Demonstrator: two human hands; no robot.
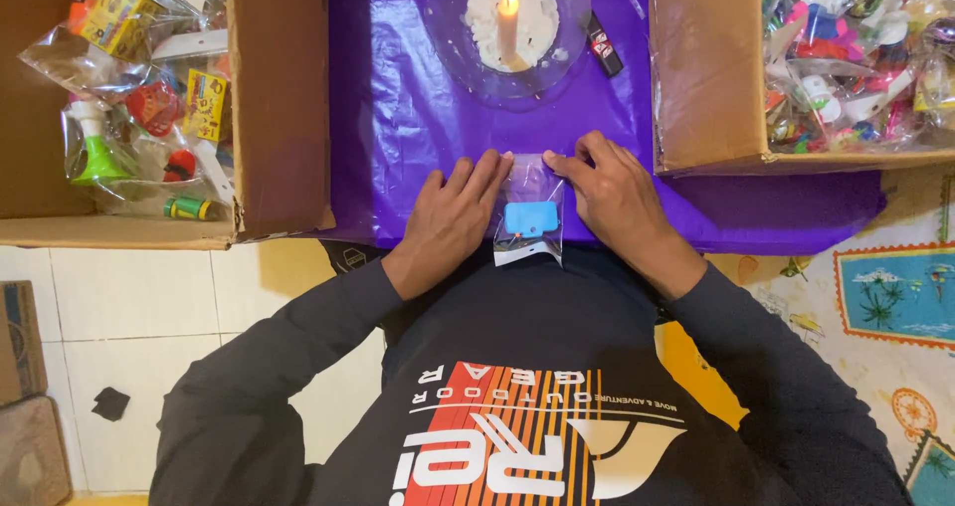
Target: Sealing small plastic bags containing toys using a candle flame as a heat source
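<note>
Both hands work the top edge of a small clear plastic bag [530,212] with a blue flat piece [528,217] inside. Left hand [453,217] lies flat, fingers together, fingertips pressing the bag's upper left corner. Right hand [612,193] pinches the upper right corner between thumb and forefinger, so it's clamped on the bag.

To do it well, I'd judge: keep the top edge taut and straight between the two hands, blue piece settled low away from the edge, sleeves clear of the flame.

Bag lies between the hands, touching both, on the purple sheet [398,118] over the bench. Lit candle [508,18] on a glass plate [453,53] sits beyond the fingertips, near. Cardboard boxes of bagged toys flank outward: one [279,98] past the left hand, one [696,78] past the right.
</note>
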